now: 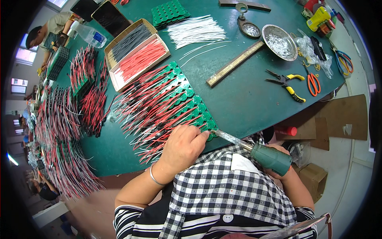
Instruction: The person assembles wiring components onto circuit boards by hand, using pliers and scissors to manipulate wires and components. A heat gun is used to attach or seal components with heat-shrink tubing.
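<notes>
My right hand [278, 153] is wrapped around the green handle of a soldering iron [270, 157]. Its metal shaft points left, and the tip reaches the near corner of a panel of round green circuit boards [193, 101]. Just left of that tip, my left hand [184, 144] is closed in a pinch, thumb and forefinger together at the panel's edge. Whatever lies between those fingertips is too small and covered to make out. Red, black and white wires [149, 101] fan out leftward from the panel, some passing beneath my left hand.
A cardboard box [167, 51] holds black and red wires; white wires [197, 31] lie beside it. Wired panels [59, 115] pile up at left. A metal bar [234, 63], a bowl [279, 43], pliers [285, 81] and orange-handled cutters [313, 83] lie to the right. Another person [53, 30] works far left.
</notes>
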`<act>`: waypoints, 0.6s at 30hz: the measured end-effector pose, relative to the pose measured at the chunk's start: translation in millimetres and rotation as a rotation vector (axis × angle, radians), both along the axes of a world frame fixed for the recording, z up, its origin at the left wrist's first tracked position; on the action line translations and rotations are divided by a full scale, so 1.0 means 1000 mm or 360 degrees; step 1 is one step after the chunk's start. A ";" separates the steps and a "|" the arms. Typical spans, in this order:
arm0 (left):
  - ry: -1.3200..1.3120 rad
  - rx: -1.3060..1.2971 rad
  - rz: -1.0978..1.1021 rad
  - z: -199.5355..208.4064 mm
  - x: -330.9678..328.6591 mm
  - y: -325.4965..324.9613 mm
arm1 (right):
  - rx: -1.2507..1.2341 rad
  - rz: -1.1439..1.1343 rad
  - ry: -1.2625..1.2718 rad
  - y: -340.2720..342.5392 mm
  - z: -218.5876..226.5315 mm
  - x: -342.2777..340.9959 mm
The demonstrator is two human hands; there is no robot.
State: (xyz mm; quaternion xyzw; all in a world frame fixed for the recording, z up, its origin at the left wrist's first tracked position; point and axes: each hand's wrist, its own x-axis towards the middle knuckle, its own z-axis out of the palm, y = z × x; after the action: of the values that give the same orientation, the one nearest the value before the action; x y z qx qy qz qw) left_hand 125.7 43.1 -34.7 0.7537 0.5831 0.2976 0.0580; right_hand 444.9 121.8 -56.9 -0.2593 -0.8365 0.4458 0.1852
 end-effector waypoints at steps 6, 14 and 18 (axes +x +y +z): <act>-0.0011 -0.0004 0.0009 0.001 0.001 0.000 | 0.0329 0.0121 -0.0081 0.010 0.003 -0.002; 0.0009 -0.0048 -0.0008 -0.001 -0.001 -0.002 | 0.0162 -0.0149 0.0119 0.006 0.020 -0.014; 0.0026 -0.0033 -0.0031 -0.002 -0.002 -0.002 | -0.0088 -0.0158 0.0061 0.003 0.025 -0.018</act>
State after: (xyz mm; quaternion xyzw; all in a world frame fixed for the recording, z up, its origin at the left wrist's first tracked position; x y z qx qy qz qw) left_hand 124.0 41.0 -36.6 0.7611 0.5792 0.2849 0.0639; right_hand 426.6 125.2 -32.1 -0.2970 -0.8063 0.4639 0.2158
